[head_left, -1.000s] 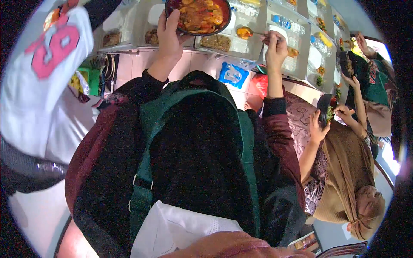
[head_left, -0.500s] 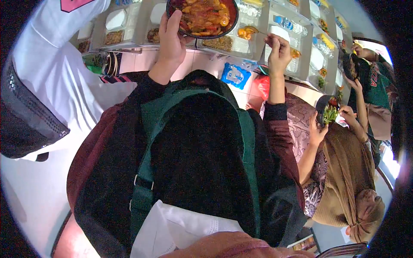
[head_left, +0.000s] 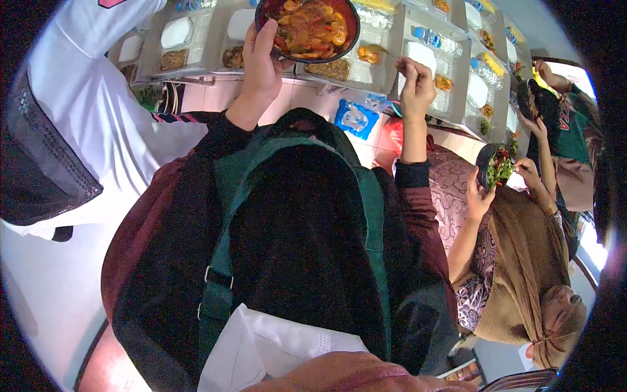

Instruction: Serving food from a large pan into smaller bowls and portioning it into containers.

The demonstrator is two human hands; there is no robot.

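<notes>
My left hand grips the rim of a round black bowl, its thumb over the near edge. Inside lies a chunky stew in red-orange sauce. To the right, my right hand is closed in a pinch on the handle of a thin spoon. The spoon's tip reaches left to a portion of orange food in an open meal box; whether the spoon touches it I cannot tell. Brown food sits in the same box, just below the bowl.
Open boxes with water bottles, white packets and food line the table. A blue plastic pack and a red bag lie below. A person in white stands left; another at right holds a bowl of greens.
My right hand has shifted slightly left and down with the spoon. The bowl in my left hand stays nearly in place, tilted a little differently. The right-hand neighbour's bowl has turned slightly.
</notes>
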